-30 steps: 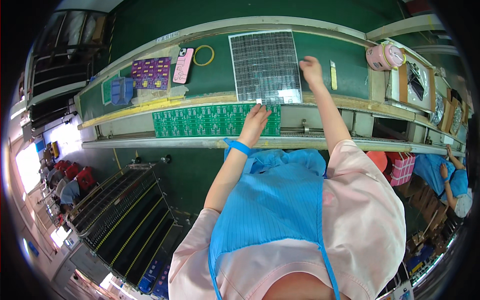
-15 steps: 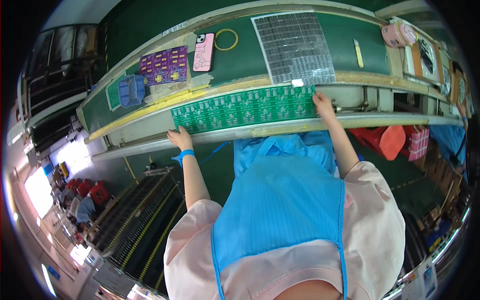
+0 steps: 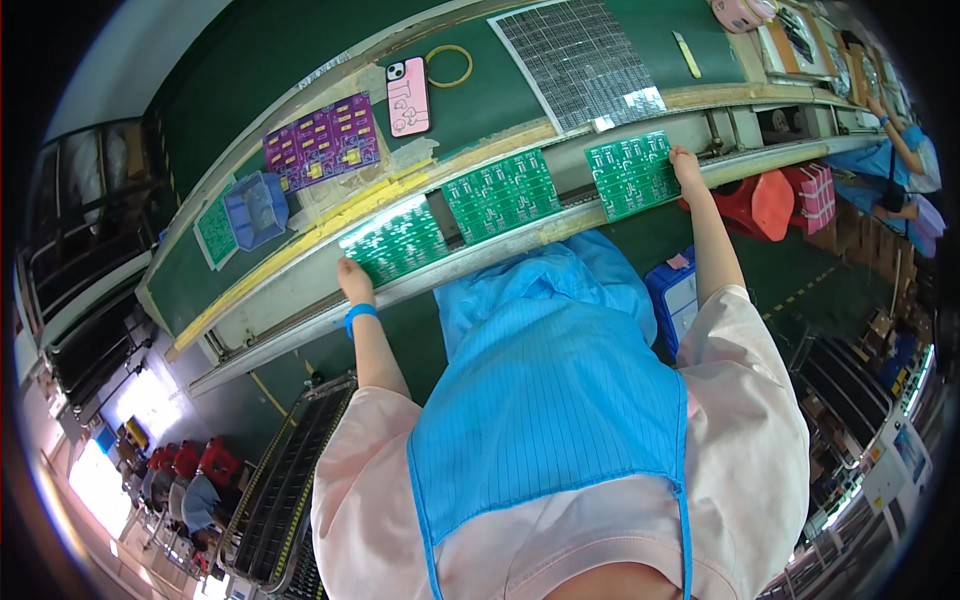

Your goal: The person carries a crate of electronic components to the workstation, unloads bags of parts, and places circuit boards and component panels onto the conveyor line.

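From where I stand, the worker has 3 flat green rectangular circuit boards in a row along the track at the table's near side, with gaps between them. The left hand (image 3: 355,282) has its fingers drawn narrow on the outer end of the left green circuit board (image 3: 395,240), whose face throws back a bright glare. The right hand (image 3: 686,168) pinches the outer edge of the right green circuit board (image 3: 632,175), whose lower corner overlaps the pale metal near rail (image 3: 540,237). The middle green circuit board (image 3: 502,195) sits between them, touched by neither hand. As I judge it, the spacing is done and 2 boards are in hand, leaving the middle 1 unhandled; whether the outer boards are fully clear of the track, I cannot tell. Beyond, a big white-edged sheet with a dark grid (image 3: 575,60) reaches the table's wooden edge, a small white piece (image 3: 602,124) at its corner, the nearest thing to an obstacle. Farther left lie a pink-cased phone (image 3: 408,95), a thin yellow ring (image 3: 470,66), purple circuit boards (image 3: 330,140) and an open blue plastic bin (image 3: 255,210); a slim yellow tool (image 3: 688,55) lies right of the sheet, well apart from the hands.
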A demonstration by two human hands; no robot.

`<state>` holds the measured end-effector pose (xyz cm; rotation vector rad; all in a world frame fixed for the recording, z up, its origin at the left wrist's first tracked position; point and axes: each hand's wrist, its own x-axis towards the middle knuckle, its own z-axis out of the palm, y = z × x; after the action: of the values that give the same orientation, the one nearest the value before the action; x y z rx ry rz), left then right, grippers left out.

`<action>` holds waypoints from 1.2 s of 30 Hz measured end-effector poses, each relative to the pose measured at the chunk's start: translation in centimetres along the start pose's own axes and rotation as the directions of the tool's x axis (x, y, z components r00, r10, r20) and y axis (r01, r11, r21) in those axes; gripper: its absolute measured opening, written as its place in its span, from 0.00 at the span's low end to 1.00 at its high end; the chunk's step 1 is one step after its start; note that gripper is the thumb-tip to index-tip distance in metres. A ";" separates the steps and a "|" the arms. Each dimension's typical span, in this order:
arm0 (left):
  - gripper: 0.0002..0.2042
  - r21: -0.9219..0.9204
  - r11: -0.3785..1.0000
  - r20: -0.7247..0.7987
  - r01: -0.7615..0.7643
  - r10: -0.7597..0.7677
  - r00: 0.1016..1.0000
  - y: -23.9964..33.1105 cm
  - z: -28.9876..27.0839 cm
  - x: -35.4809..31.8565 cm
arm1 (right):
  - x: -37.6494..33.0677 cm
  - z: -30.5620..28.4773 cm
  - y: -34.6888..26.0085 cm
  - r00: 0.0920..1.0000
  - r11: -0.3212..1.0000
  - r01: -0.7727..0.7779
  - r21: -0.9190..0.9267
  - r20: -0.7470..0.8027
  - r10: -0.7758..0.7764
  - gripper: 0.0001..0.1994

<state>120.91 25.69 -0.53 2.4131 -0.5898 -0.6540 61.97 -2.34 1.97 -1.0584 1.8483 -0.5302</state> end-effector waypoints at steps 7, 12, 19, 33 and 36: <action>0.10 -0.440 0.895 0.089 0.077 -0.041 0.995 4.2 -5.3 -1.7 | -8.1 8.9 -4.0 0.978 0.998 -0.022 0.054 0.211 0.010 0.16; 0.11 -0.484 0.870 0.193 0.098 -0.003 0.981 13.4 1.6 -7.8 | -11.5 17.2 -5.0 0.965 0.989 0.102 0.110 0.228 -0.125 0.10; 0.09 -0.361 0.931 0.082 0.047 -0.018 0.996 12.5 11.0 -10.2 | -11.8 19.4 -5.6 0.949 0.976 0.031 0.213 0.301 -0.096 0.11; 0.18 -0.206 0.941 0.102 0.270 -0.254 0.962 16.1 13.4 -13.0 | -11.0 19.0 -4.9 0.944 0.997 0.076 -0.009 0.321 -0.069 0.21; 0.14 -0.201 0.961 -0.016 0.191 -0.199 0.980 15.5 14.3 -13.1 | -9.2 18.5 -4.8 0.870 0.998 -0.022 0.059 0.493 -0.010 0.15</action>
<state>98.60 15.45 2.88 2.3060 -0.2585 -0.7130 82.19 4.03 0.89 -1.0310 1.3715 -0.2735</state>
